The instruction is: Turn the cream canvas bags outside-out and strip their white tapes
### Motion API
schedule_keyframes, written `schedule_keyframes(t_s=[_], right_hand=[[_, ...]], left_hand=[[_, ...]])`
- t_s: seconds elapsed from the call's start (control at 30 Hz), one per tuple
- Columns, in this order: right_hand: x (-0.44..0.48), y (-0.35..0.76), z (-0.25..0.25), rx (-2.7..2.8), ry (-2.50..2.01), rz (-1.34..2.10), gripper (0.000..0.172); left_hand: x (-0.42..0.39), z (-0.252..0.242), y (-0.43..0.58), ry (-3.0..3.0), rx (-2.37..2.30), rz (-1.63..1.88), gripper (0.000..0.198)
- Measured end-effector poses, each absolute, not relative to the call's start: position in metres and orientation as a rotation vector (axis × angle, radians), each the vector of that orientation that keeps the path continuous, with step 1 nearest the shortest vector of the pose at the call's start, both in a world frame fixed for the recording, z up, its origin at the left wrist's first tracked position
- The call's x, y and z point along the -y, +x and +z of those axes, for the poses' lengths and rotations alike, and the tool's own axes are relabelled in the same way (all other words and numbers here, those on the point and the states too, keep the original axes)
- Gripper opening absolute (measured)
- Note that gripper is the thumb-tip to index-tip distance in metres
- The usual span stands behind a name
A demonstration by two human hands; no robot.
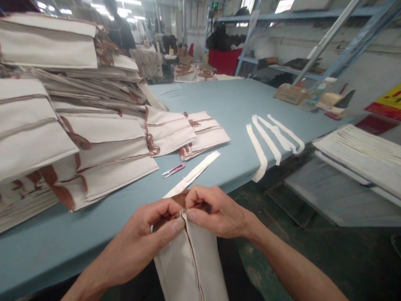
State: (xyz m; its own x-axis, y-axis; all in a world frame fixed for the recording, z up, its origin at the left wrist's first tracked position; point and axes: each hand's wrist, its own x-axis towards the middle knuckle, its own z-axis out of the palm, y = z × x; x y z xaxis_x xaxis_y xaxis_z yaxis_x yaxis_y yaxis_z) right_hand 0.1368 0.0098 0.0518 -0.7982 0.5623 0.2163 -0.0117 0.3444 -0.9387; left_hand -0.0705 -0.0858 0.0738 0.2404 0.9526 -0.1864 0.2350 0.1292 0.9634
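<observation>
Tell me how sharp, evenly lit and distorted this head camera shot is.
Head view: left hand, right hand and the pinched cloth bag are sharp; bag stacks at the left edge smear and stretch; ceiling lights blow out; table evenly lit, shadows soft.

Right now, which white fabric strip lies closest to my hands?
The lone strip beside the pink thread snips; the other strips lie farther right, draped over the table edge.

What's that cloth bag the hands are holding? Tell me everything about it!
The cloth bag is cream, canvas-like fabric with a thin brown seam running down its middle. It hangs down in front of the blue table. The left hand and right hand pinch its top edge, thumbs pressed at the seam.
</observation>
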Motion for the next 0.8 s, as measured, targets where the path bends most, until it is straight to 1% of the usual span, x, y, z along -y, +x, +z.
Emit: schedule_keyframes(t_s=[0.27,0.33,0.47,0.57,0.7,0.8], right_hand=[[-0.010,0.137,0.046,2.087,-0.509,1.524,0.018],[-0.010,0.137,0.047,2.111,-0.500,1.497,0.019],[-0.007,0.135,0.052,2.165,-0.486,1.376,0.026],[-0.005,0.134,0.055,2.210,-0.468,1.328,0.025],[-0.003,0.133,0.055,2.236,-0.402,1.321,0.027],[-0.003,0.132,0.053,2.200,-0.348,1.394,0.028]], left_hand=[[0.082,0.069,-0.069,1.343,-1.294,0.704,0.041],[0.081,0.069,-0.068,1.343,-1.298,0.711,0.039],[0.084,0.071,-0.067,1.380,-1.358,0.689,0.034],[0.086,0.075,-0.067,1.388,-1.385,0.691,0.031],[0.088,0.079,-0.066,1.321,-1.381,0.745,0.032],[0.088,0.079,-0.068,1.324,-1.366,0.749,0.035]])
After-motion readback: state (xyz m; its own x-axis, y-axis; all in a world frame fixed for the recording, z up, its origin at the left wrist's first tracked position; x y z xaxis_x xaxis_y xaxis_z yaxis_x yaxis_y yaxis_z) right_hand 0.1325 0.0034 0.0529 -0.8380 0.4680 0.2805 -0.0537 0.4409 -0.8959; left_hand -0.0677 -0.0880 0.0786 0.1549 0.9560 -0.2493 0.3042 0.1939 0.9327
